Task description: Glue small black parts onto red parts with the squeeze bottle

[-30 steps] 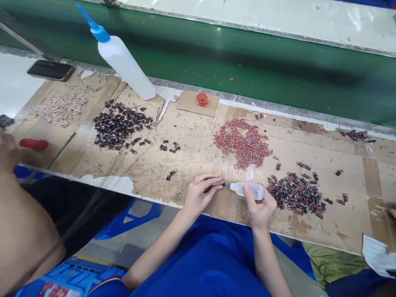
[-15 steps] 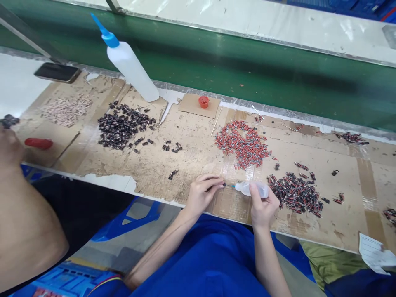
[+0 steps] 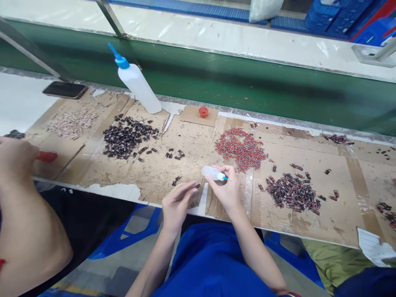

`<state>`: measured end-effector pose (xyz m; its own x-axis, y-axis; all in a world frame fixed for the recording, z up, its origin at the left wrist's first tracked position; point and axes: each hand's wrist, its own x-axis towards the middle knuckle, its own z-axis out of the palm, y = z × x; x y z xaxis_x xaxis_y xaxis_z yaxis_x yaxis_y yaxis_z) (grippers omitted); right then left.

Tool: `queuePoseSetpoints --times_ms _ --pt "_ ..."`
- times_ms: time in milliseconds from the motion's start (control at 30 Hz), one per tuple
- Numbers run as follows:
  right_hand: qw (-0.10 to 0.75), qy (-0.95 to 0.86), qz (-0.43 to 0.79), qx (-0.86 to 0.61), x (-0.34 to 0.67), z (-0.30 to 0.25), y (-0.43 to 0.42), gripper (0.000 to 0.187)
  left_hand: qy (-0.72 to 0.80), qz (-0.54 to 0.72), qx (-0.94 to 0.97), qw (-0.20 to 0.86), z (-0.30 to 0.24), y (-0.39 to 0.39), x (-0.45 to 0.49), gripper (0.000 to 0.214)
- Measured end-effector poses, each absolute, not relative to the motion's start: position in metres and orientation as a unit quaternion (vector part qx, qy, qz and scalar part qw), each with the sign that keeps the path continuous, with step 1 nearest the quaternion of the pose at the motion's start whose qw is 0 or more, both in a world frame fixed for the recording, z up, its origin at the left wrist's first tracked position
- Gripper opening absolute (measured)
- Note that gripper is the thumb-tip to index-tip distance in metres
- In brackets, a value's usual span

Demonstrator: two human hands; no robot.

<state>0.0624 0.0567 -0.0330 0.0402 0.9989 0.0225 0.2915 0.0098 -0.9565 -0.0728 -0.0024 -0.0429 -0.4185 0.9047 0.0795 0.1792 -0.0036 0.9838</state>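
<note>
My left hand is closed in a pinch, with a small black part at its fingertips. My right hand grips a small clear squeeze bottle whose thin blue tip points right, away from the black part. Just beyond the right hand lies a pile of small red parts. Several loose black pieces rest on the cardboard near my left hand. To the right is a heap of black-and-red assembled pieces.
A large white bottle with a blue nozzle stands behind a black heap. A red cap sits on a cardboard square. At left are a phone, pale small parts and another person's arm holding a red tool.
Both my hands have moved left. The squeeze bottle has swung round in my right hand, from pointing at the black part to pointing right. The other person's hand has reached over the red tool.
</note>
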Motion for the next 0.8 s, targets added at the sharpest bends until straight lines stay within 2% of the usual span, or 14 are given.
queuePoseSetpoints --times_ms 100,267,367,467,633,667,700,800 --pt "0.419 -0.59 0.377 -0.579 0.06 -0.031 0.057 0.031 0.634 0.561 0.402 0.349 -0.042 -0.004 -0.072 0.017" --pt "0.39 -0.669 0.251 -0.581 0.06 -0.02 0.062 0.017 0.637 0.57 0.375 0.359 -0.037 -0.003 -0.067 0.017" --pt "0.357 -0.695 0.231 -0.58 0.054 -0.023 0.07 0.016 0.639 0.565 0.367 0.371 -0.035 -0.003 -0.067 0.02" --pt "0.336 -0.701 0.244 -0.579 0.047 -0.029 0.075 0.024 0.646 0.554 0.361 0.381 -0.035 -0.002 -0.068 0.021" --pt "0.325 -0.725 0.295 -0.531 0.074 -0.027 0.075 0.058 0.645 0.555 0.361 0.382 -0.034 -0.002 -0.068 0.016" --pt "0.33 -0.733 0.277 -0.527 0.086 -0.025 0.076 0.059 0.644 0.556 0.361 0.382 -0.034 -0.002 -0.068 0.016" --pt "0.334 -0.74 0.248 -0.529 0.099 -0.023 0.079 0.054 0.641 0.559 0.359 0.383 -0.033 -0.001 -0.068 0.015" --pt "0.323 -0.755 0.172 -0.543 0.13 -0.023 0.09 0.022 0.633 0.569 0.35 0.391 -0.03 0.001 -0.068 0.016"
